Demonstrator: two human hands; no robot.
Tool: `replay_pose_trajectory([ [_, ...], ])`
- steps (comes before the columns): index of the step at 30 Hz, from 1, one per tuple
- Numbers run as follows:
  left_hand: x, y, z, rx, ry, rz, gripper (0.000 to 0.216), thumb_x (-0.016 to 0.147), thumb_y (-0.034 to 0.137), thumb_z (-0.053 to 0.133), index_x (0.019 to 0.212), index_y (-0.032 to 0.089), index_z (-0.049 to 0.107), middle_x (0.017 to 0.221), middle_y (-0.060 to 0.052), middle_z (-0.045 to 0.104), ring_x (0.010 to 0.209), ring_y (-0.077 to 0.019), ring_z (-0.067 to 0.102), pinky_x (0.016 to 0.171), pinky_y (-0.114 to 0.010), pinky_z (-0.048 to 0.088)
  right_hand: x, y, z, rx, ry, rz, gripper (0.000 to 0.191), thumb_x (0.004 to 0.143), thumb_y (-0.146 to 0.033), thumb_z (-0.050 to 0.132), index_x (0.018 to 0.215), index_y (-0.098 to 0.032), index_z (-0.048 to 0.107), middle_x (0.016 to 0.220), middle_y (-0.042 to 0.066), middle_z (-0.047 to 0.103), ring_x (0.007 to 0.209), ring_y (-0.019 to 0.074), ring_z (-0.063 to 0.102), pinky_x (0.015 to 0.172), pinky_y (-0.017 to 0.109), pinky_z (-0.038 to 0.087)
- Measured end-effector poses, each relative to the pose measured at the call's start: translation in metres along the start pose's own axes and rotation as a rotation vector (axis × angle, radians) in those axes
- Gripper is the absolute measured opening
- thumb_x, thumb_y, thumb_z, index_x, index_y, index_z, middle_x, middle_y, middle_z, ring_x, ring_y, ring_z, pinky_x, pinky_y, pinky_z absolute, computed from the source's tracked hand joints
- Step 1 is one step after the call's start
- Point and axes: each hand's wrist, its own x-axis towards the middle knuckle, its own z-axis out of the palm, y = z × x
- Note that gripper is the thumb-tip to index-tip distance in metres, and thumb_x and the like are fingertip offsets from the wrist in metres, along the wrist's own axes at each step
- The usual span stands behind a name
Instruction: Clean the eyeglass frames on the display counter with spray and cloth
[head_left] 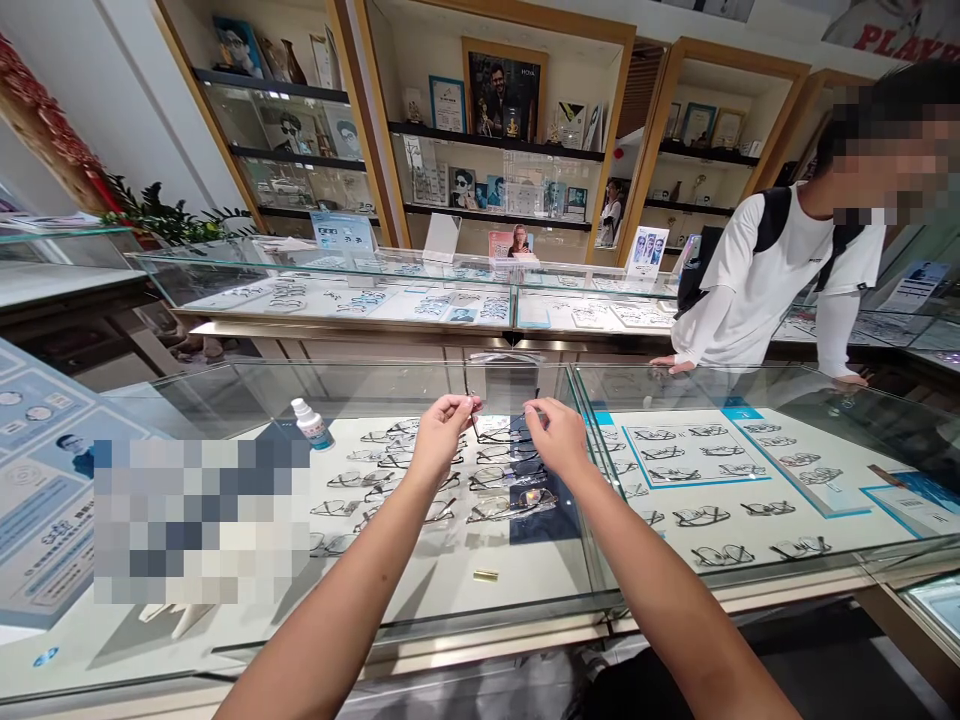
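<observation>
Above the glass counter, my left hand [444, 425] and my right hand [556, 432] are raised side by side, a short gap between them. A pair of thin dark-framed eyeglasses [474, 424] is held between them. My left fingers and thumb pinch one temple arm. My right thumb and fingers are closed at the other side, near a dark temple tip. The lenses are hard to tell from the displayed eyeglasses [514, 507] lying in rows under the glass behind them. A small white bottle [312, 425] with a blue label stands left of my left hand.
The glass display counter [420, 625] runs across in front of me. More framed eyeglasses [701, 516] lie at its right. A blue-and-white printed board [37, 490] stands at the left. Across the aisle, a person in a white shirt [780, 270] leans on another glass case [360, 295].
</observation>
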Motion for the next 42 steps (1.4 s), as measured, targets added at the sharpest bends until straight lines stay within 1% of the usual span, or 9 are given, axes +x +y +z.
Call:
replay_pose_trajectory([
  [9, 0.003, 0.0, -0.002, -0.081, 0.105, 0.027, 0.059, 0.06, 0.065, 0.092, 0.09, 0.019, 0.07, 0.116, -0.013, 0.076, 0.115, -0.0274, 0.069, 0.095, -0.04, 0.056, 0.001, -0.001, -0.001, -0.124, -0.044, 0.064, 0.046, 0.103, -0.04, 0.05, 0.066, -0.023, 0.07, 0.069, 0.002, 0.069, 0.062, 0.0172, 0.056, 0.06, 0.032, 0.025],
  [11, 0.003, -0.002, -0.001, -0.032, 0.035, 0.024, 0.058, 0.061, 0.065, 0.092, 0.089, 0.018, 0.07, 0.114, -0.013, 0.077, 0.115, -0.0283, 0.069, 0.097, -0.041, 0.055, 0.002, -0.003, -0.002, -0.107, -0.034, 0.026, 0.039, 0.102, -0.037, 0.053, 0.072, -0.023, 0.073, 0.069, 0.002, 0.068, 0.066, 0.0178, 0.057, 0.063, 0.032, 0.03],
  [14, -0.001, -0.003, 0.002, 0.065, -0.088, 0.068, 0.052, 0.068, 0.063, 0.089, 0.086, 0.018, 0.07, 0.122, -0.015, 0.074, 0.12, -0.0306, 0.067, 0.1, -0.043, 0.053, 0.0, -0.007, 0.001, 0.024, -0.048, -0.073, 0.021, 0.098, -0.033, 0.061, 0.105, -0.024, 0.079, 0.084, 0.003, 0.073, 0.084, 0.0208, 0.064, 0.08, 0.032, 0.041],
  [17, -0.008, -0.003, 0.007, 0.121, -0.173, 0.114, 0.045, 0.074, 0.059, 0.086, 0.084, 0.018, 0.071, 0.133, -0.016, 0.069, 0.127, -0.033, 0.063, 0.103, -0.044, 0.052, -0.004, -0.013, 0.008, 0.215, -0.115, -0.138, 0.034, 0.096, -0.033, 0.066, 0.128, -0.024, 0.072, 0.113, 0.006, 0.076, 0.102, 0.0231, 0.065, 0.093, 0.035, 0.047],
  [19, -0.012, -0.001, 0.011, 0.13, -0.215, 0.108, 0.042, 0.074, 0.057, 0.087, 0.083, 0.018, 0.072, 0.135, -0.017, 0.068, 0.131, -0.0346, 0.061, 0.107, -0.046, 0.049, -0.006, -0.015, 0.014, 0.296, -0.146, -0.154, 0.034, 0.096, -0.034, 0.066, 0.129, -0.024, 0.072, 0.121, 0.007, 0.075, 0.107, 0.0237, 0.065, 0.096, 0.038, 0.048],
  [26, -0.02, 0.009, 0.014, 0.062, -0.281, -0.036, 0.042, 0.067, 0.055, 0.091, 0.083, 0.02, 0.075, 0.145, -0.016, 0.064, 0.128, -0.0366, 0.064, 0.102, -0.048, 0.054, -0.009, -0.016, 0.022, 0.49, -0.135, -0.102, 0.024, 0.095, -0.034, 0.071, 0.116, -0.027, 0.079, 0.112, 0.006, 0.079, 0.102, 0.0237, 0.07, 0.093, 0.038, 0.052],
  [31, -0.019, 0.009, 0.015, 0.129, -0.33, 0.001, 0.043, 0.075, 0.062, 0.082, 0.089, 0.021, 0.077, 0.144, -0.016, 0.066, 0.122, -0.0344, 0.068, 0.104, -0.049, 0.055, -0.007, -0.017, 0.021, 0.549, -0.097, -0.038, 0.018, 0.093, -0.036, 0.073, 0.105, -0.025, 0.081, 0.105, 0.006, 0.08, 0.095, 0.0233, 0.071, 0.086, 0.036, 0.053],
  [36, -0.018, 0.019, 0.013, 0.482, -0.141, 0.319, 0.04, 0.088, 0.06, 0.067, 0.094, 0.021, 0.077, 0.137, -0.015, 0.068, 0.128, -0.0339, 0.063, 0.103, -0.049, 0.054, -0.003, -0.011, 0.017, 0.523, -0.034, -0.008, 0.016, 0.092, -0.034, 0.072, 0.103, -0.026, 0.082, 0.103, 0.004, 0.081, 0.094, 0.0228, 0.071, 0.086, 0.035, 0.053],
  [42, -0.025, 0.076, -0.017, 0.644, 0.256, 0.685, 0.023, 0.096, 0.04, 0.062, 0.107, 0.022, 0.071, 0.134, -0.01, 0.07, 0.128, -0.0283, 0.063, 0.111, -0.046, 0.049, 0.003, -0.003, 0.011, 0.482, 0.077, -0.005, 0.015, 0.094, -0.034, 0.069, 0.096, -0.027, 0.082, 0.102, 0.004, 0.082, 0.095, 0.0224, 0.072, 0.087, 0.035, 0.053],
])
